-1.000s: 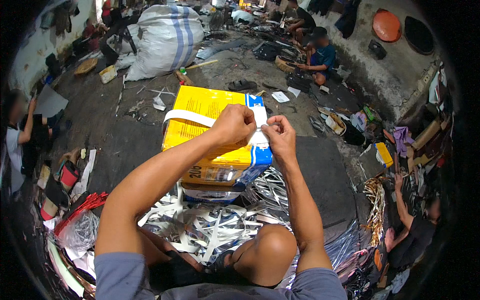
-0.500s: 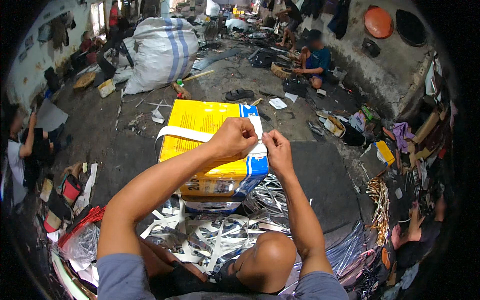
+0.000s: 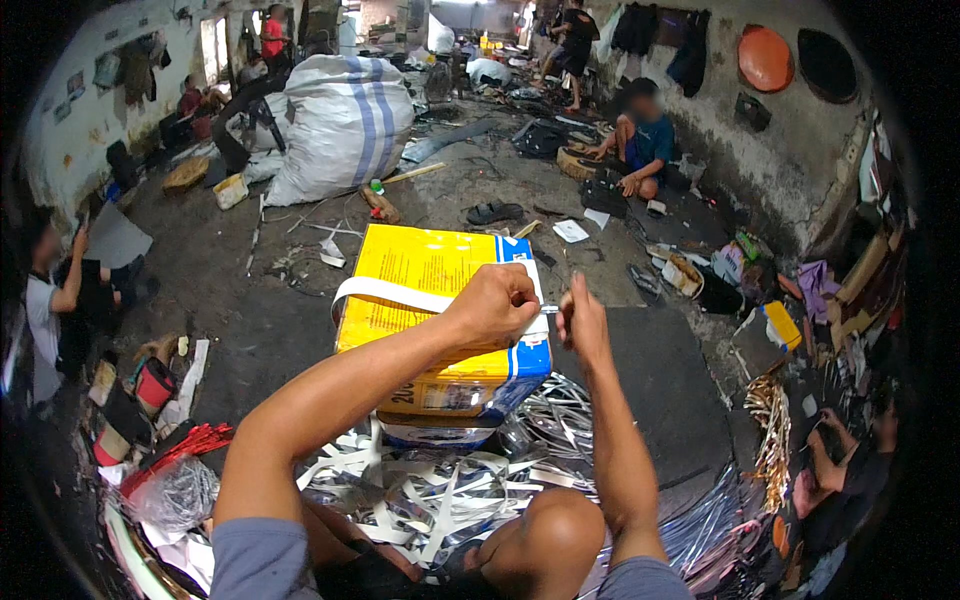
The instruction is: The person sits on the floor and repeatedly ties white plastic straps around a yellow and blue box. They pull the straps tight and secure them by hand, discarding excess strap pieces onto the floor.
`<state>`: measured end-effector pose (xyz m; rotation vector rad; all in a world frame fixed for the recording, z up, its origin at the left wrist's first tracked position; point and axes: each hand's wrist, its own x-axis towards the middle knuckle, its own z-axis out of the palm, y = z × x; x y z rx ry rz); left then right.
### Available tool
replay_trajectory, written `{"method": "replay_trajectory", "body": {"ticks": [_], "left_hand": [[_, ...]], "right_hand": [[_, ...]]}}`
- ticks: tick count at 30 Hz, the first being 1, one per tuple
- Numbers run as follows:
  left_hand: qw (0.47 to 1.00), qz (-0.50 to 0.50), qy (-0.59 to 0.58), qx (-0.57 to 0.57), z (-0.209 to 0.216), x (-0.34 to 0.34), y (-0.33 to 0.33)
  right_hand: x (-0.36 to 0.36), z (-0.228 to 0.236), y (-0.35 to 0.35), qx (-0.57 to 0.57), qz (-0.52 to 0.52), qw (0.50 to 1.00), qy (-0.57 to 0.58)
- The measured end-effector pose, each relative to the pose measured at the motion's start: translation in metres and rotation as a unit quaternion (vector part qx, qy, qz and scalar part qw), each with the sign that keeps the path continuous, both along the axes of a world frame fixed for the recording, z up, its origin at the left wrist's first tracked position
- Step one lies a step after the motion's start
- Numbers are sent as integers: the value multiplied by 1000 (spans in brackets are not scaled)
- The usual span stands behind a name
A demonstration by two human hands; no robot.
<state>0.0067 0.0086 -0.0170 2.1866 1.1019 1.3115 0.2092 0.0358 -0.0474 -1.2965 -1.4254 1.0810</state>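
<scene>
A yellow and blue carton box stands in front of me above my knees. A flat white strap arches across its top from the left edge. My left hand, fingers curled in a pinch, grips the strap near the box's blue right end; its fingertips hide the held part. Just right of that end is my right hand, its index finger pointing up and thumb apart from it. A small thin shiny piece shows between the two hands; I cannot make out what it is.
White cut strips lie heaped under the box. A big white sack stands far left. One person sits at the far right, others near both edges. Gold strips and scraps lie right, red strips left.
My right hand has drawn slightly away from my left, and its pinch has loosened with the index finger raised. The whole view has shifted, so the scene sits lower and to the right.
</scene>
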Motion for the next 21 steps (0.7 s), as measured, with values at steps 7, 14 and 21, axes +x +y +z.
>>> {"method": "replay_trajectory", "body": {"ticks": [7,14,21], "left_hand": [[1000,4,-6,-17,1,-2,0],[1000,11,14,-20,3,-3,3],[998,22,17,-62,9,0,0]], "right_hand": [[-36,28,25,195,-22,910,-365],[-29,0,21,158,7,974,-162],[-27,-53,30,67,-11,997,-46]]}}
